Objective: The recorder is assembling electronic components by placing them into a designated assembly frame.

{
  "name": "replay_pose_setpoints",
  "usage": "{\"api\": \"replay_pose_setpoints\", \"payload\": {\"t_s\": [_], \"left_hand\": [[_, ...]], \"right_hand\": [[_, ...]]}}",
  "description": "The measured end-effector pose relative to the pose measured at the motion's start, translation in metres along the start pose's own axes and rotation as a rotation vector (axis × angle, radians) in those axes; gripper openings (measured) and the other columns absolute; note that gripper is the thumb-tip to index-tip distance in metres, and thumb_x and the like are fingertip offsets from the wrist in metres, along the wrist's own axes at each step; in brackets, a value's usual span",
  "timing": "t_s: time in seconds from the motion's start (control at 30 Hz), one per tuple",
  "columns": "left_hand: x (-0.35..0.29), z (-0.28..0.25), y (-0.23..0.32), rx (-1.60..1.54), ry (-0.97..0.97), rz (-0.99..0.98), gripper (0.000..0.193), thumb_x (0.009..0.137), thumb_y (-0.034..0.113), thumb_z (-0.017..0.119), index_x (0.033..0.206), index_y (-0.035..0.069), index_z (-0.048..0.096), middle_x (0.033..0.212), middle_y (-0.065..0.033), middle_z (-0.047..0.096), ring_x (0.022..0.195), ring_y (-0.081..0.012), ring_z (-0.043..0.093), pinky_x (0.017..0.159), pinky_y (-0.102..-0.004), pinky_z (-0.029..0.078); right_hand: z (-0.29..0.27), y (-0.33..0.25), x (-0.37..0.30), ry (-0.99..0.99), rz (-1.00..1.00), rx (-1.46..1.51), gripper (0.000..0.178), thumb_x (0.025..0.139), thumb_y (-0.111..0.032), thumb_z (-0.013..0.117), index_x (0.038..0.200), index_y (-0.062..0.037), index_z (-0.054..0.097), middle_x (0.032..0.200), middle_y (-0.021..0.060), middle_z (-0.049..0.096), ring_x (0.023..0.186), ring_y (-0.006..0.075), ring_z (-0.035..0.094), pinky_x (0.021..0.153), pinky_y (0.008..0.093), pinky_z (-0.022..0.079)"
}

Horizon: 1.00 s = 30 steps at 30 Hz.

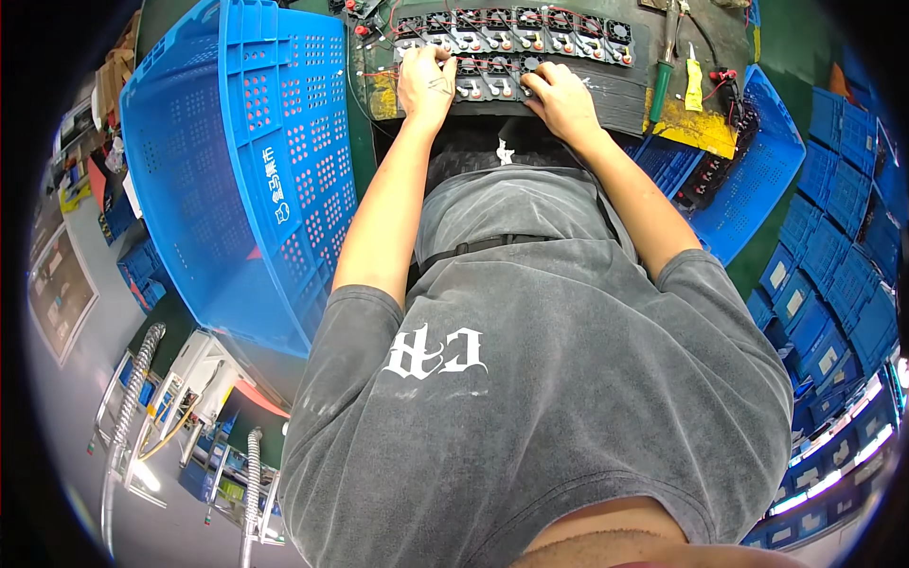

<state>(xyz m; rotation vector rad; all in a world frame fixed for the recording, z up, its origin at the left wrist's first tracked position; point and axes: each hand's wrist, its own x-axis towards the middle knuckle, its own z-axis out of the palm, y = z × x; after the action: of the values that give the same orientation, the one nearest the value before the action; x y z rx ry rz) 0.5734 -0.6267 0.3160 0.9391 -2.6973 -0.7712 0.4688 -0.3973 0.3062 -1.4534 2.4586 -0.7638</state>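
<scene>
Two rows of small black fan units with red wires lie on the workbench at the top of the view. The back row (516, 43) is longer; the front row (488, 90) is shorter. My left hand (426, 85) grips the left end of the front row, its thumb and fingers curled. At that row's right end, my right hand (563, 99) has its thumb and fingertips closed on the end fan unit. White and red-tipped connectors show along both rows. My palms hide parts of the end units.
A tall blue perforated crate (294, 123) stands left of the bench. A green-handled soldering iron (660, 90) and a yellow tube (694, 85) lie at the right. Beyond them, another blue crate (757, 180) holds dark parts. Blue bins (833, 275) are stacked at far right.
</scene>
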Motion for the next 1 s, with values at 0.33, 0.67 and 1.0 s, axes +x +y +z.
{"api": "replay_pose_setpoints", "payload": {"t_s": [0.33, 0.67, 1.0], "left_hand": [[0.001, 0.0, -0.002, -0.005, 0.019, -0.005, 0.018, 0.087, 0.027, 0.078, 0.096, 0.012, 0.073, 0.097, -0.0119, 0.063, 0.094, -0.0326, 0.066, 0.083, -0.044, 0.054], [-0.041, -0.092, 0.032, -0.097, 0.137, 0.007, 0.019, 0.092, 0.019, 0.071, 0.109, 0.011, 0.072, 0.108, -0.0118, 0.062, 0.092, -0.0311, 0.067, 0.08, -0.0419, 0.055], [-0.122, -0.244, 0.069, -0.138, 0.237, 0.186, 0.028, 0.083, -0.008, 0.072, 0.106, 0.005, 0.075, 0.096, -0.0072, 0.064, 0.072, -0.0155, 0.058, 0.059, -0.0283, 0.047]], "right_hand": [[-0.001, -0.005, 0.003, 0.021, 0.002, -0.015, 0.041, 0.077, -0.019, 0.083, 0.115, -0.013, 0.068, 0.108, 0.0081, 0.061, 0.102, 0.0305, 0.061, 0.086, 0.0417, 0.053], [-0.011, -0.011, -0.005, 0.011, 0.051, -0.006, 0.039, 0.08, -0.018, 0.081, 0.118, -0.0164, 0.072, 0.108, 0.0092, 0.062, 0.1, 0.0308, 0.062, 0.084, 0.0411, 0.053], [-0.001, -0.015, 0.002, 0.03, 0.044, 0.014, 0.037, 0.079, -0.013, 0.081, 0.115, -0.0143, 0.074, 0.109, 0.0102, 0.063, 0.102, 0.0308, 0.062, 0.086, 0.0405, 0.054]]}}
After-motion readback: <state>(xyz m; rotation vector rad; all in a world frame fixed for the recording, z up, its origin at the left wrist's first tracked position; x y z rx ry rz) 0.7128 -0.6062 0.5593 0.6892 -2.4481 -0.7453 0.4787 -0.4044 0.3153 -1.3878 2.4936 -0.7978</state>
